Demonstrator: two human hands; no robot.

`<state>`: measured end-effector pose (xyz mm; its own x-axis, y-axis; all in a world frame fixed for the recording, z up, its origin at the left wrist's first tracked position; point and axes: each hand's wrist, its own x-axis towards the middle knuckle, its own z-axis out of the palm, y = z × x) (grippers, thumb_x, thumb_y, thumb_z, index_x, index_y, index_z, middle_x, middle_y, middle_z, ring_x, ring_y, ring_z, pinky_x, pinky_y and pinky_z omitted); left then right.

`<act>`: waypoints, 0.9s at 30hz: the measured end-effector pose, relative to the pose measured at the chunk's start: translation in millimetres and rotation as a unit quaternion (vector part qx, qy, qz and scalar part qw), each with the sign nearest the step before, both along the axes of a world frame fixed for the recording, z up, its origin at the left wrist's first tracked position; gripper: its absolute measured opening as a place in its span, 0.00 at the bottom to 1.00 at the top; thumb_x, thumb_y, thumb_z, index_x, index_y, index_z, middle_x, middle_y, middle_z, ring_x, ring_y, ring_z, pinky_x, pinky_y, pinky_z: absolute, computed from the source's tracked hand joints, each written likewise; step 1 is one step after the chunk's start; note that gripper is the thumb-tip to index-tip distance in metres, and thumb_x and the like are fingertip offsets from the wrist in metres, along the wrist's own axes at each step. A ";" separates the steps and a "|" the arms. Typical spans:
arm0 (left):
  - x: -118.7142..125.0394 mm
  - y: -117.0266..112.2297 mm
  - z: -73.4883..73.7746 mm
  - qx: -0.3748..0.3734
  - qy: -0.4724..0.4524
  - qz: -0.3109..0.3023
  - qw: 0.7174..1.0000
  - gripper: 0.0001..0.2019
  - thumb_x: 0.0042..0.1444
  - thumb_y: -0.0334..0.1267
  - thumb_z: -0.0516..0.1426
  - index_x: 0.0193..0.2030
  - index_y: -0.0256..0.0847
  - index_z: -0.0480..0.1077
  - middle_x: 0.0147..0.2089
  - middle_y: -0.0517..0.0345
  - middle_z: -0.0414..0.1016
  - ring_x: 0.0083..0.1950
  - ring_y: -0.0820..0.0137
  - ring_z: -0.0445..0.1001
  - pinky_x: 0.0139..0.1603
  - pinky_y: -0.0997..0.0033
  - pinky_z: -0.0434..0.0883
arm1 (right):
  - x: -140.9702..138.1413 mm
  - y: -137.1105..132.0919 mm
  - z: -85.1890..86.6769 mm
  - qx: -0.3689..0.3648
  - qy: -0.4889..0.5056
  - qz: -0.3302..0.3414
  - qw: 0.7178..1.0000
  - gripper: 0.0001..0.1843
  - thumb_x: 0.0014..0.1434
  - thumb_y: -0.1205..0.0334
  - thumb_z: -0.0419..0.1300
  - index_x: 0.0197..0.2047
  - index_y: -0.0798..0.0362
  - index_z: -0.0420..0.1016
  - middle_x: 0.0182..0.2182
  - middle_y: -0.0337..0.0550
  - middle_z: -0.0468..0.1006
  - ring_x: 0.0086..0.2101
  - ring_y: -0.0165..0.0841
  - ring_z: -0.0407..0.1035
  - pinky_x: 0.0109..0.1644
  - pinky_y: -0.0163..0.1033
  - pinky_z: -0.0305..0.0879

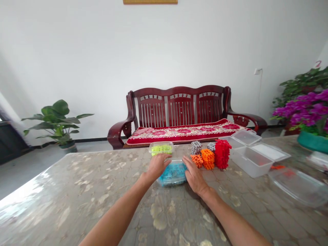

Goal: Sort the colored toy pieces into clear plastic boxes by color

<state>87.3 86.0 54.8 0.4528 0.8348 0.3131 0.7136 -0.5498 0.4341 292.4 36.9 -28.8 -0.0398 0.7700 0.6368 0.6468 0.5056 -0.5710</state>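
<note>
A clear plastic container (173, 173) filled with blue pieces stands on the table before me, its top covered by clear plastic. My left hand (158, 166) holds its left side, fingers bent over the top edge. On the opposite side my right hand (195, 176) grips the container, fingers pointing toward its far corner. Just behind it is a second clear container (161, 149) with yellow-green pieces. To the right of my right hand stand stacked blocks of small plastic pieces: an orange stack (207, 159), a red stack (222, 154) and a grey stack (196, 148).
An open translucent box (252, 160) with lids folded back stands right of the stacks. Nearer the right edge lies a clear plastic lid (298, 186). Purple flowers (304, 109) rise from a green pot (311, 140). Behind the table (102, 191) is a wooden bench (179, 106).
</note>
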 end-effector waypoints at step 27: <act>-14.1 0.3 -55.9 -0.117 -0.219 0.123 0.961 0.23 0.60 0.31 0.48 0.62 0.39 0.67 0.64 0.48 0.71 0.68 0.61 0.65 0.69 0.57 0.61 | -4.3 -11.2 7.9 0.031 -0.129 -0.009 0.991 0.31 0.62 0.71 0.44 0.68 0.52 0.60 0.62 0.51 0.67 0.64 0.42 0.59 0.67 0.56 0.61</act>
<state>73.2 86.3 -1.1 0.0996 0.9706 0.2190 0.5301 -0.2380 0.8138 288.2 25.7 -20.9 -0.1946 0.7318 0.6532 0.7761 0.5221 -0.3536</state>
